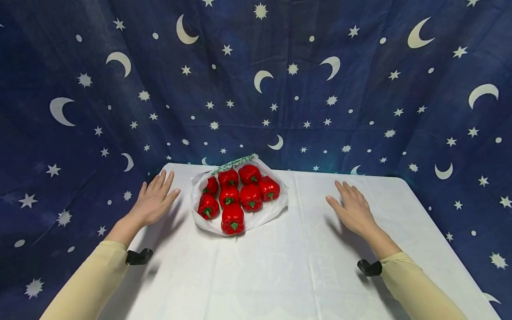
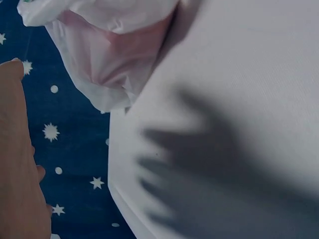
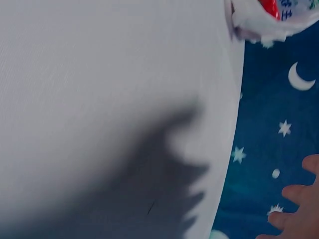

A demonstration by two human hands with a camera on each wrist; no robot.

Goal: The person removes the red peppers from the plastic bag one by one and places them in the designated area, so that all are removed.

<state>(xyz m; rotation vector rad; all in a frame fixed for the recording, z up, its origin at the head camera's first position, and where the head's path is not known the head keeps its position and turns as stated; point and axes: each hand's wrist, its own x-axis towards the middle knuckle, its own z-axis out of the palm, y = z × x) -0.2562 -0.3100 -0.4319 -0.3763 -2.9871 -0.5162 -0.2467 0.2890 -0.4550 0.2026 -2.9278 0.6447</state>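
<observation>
Over the left side of the surface (image 1: 264, 275), close to its far left corner, hovers the left hand (image 1: 154, 202), palm down, fingers straight and spread, thumb held out, grasping nothing. The right hand (image 1: 354, 211) is likewise released: it hovers above the right half, fingers extended toward the far edge and thumb apart. Beneath each, a soft shadow falls on the white covering.

Between the hands, nearer the left one but touching neither, a white plastic bag (image 1: 262, 218) lies by the far edge, left of that edge's middle. It is open, its rim spread around eight red peppers (image 1: 251, 198), with a green-patterned strip (image 1: 236, 162) along its far side. The peppers sit bunched together, most with green stems toward the near edge; the nearest pepper (image 1: 233, 218) rests at the bag's near rim. In the right wrist view, printed characters show on the bag.

Farther out, pale yellow sleeves (image 1: 86, 280) cover both forearms, with a black fitting (image 1: 140, 257) at each cuff. Past the far edge and both side edges hangs a dark blue curtain (image 1: 296, 95) printed with pale moons, stars and dots.
</observation>
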